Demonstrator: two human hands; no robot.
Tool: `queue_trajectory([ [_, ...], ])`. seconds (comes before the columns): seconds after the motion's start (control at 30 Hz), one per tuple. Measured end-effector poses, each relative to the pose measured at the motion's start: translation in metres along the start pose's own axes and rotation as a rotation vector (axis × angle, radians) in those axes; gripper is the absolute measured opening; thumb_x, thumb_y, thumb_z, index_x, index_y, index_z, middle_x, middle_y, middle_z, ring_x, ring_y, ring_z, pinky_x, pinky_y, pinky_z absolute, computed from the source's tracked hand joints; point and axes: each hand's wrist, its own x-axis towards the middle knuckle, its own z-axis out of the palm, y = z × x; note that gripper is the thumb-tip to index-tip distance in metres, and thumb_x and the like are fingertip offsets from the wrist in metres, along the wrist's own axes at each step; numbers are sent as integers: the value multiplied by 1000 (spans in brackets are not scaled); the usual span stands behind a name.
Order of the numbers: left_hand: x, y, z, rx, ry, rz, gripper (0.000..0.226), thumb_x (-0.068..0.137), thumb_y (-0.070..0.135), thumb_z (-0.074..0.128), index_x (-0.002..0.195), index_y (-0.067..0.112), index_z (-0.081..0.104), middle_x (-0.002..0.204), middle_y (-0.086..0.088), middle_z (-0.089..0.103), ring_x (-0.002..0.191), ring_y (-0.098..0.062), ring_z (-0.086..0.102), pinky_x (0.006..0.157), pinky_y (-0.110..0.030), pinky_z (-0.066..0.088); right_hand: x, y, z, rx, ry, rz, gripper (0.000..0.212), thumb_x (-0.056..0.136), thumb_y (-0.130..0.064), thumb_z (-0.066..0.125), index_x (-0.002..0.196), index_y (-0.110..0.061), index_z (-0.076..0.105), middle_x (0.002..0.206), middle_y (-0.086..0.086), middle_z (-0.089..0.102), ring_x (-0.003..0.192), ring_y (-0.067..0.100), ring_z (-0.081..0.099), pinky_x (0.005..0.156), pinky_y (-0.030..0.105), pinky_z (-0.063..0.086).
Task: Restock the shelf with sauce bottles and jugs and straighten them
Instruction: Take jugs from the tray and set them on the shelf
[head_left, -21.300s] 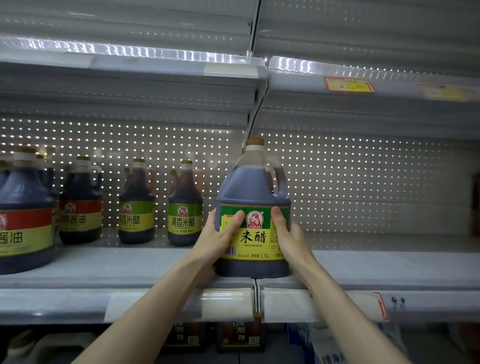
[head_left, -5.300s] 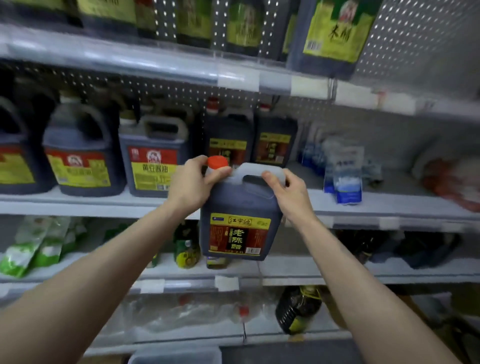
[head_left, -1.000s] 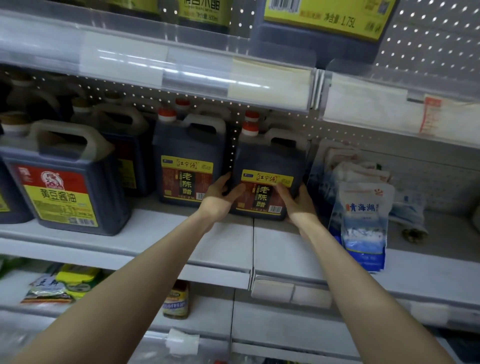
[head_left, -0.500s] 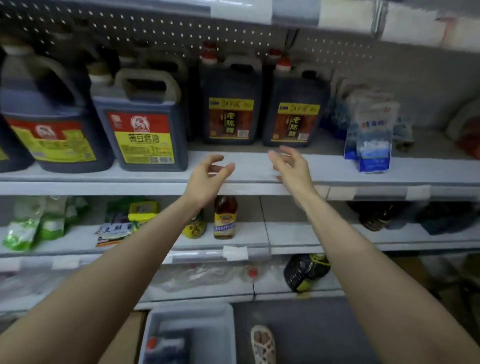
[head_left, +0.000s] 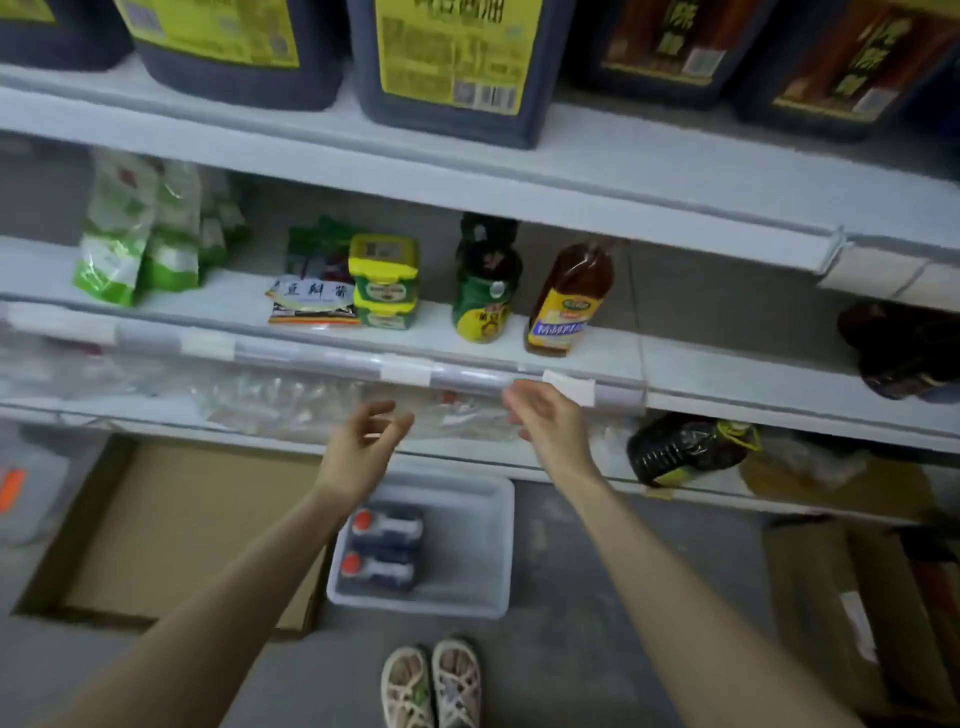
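While our left hand (head_left: 363, 441) and right hand (head_left: 545, 421) hover empty, fingers loose, we should reach the bin (head_left: 467, 551) below them — gripping one jug (head_left: 387, 527) squarely by its handle.

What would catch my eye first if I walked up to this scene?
The left hand and right hand hover empty in the middle, in front of the shelves. Below them on the floor sits a grey bin holding two red-capped jugs side by side. Along the top edge stand big dark jugs with yellow labels.
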Motion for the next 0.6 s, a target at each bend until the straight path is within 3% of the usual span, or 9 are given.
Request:
queue_trajectory([
  [0.17,11,-112,-9,62,52,-162,27,93,22,60,116,8,60,100,-8,67,88,-22,64,55,-6,45,4,107,47,-49,-82,168,14,90,-21,67,102,-16,64,88,0,69,77,9,64,68,13,46],
  [0.27,16,-174,-14,91,66,-254,26,93,26,60,114,9,59,90,-1,67,75,-18,64,53,-13,46,8,175,72,-86,-108,248,14,88,-23,69,101,-21,63,91,-1,68,82,11,62,77,23,45],
  [0.37,27,-236,-16,120,73,-320,28,93,31,59,113,12,58,86,5,67,72,-9,63,61,-24,48,14,239,92,-124,-155,283,16,88,-26,69,102,-23,63,90,-10,66,85,7,62,80,24,47],
  [0.5,52,-318,-11,91,92,-427,38,92,32,60,123,10,54,85,9,65,75,-11,61,56,-32,47,28,319,119,-145,-190,324,18,87,-25,70,103,-20,63,93,-10,67,92,9,63,80,19,46],
  [0.6,71,-374,-5,96,87,-431,41,92,31,62,126,9,54,88,12,65,78,-2,62,71,-31,52,39,372,138,-142,-228,354,15,88,-25,69,102,-24,61,93,-14,64,88,-1,61,71,6,44],
])
